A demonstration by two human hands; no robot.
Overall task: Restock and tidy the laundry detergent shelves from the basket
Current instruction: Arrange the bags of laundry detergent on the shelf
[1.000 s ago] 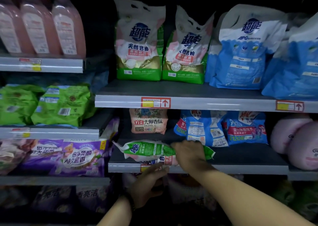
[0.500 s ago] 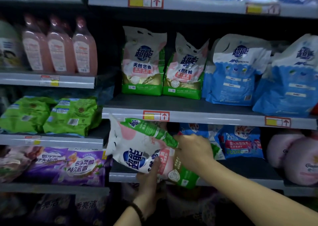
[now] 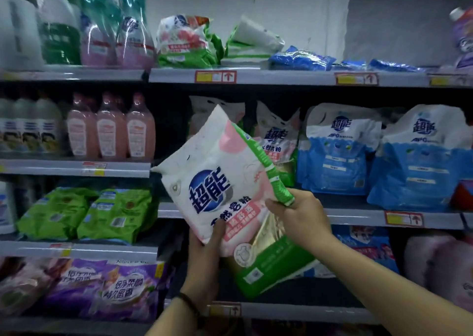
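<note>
Fingers point(image 3: 275, 206) of the left hand point(image 3: 202, 259) and right hand point(image 3: 305, 215) grip one white-and-green detergent bag point(image 3: 217, 182), tilted before the middle shelf point(image 3: 358, 216) holding two matching bags point(image 3: 279, 131) and two blue bags point(image 3: 337, 156); earlier it was held lower.

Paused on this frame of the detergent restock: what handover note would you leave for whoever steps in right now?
Left hand: grips the lower left edge of the white, pink and green detergent bag.
Right hand: pinches the bag's green side edge.
Bag: in the air, tilted, in front of the middle shelf, where matching bags stand beside the blue bags.
Done: bag in hand, not yet shelved.
Left: probably stand it upright with the matching bags. The basket is out of view, so remaining stock is unknown.
</note>
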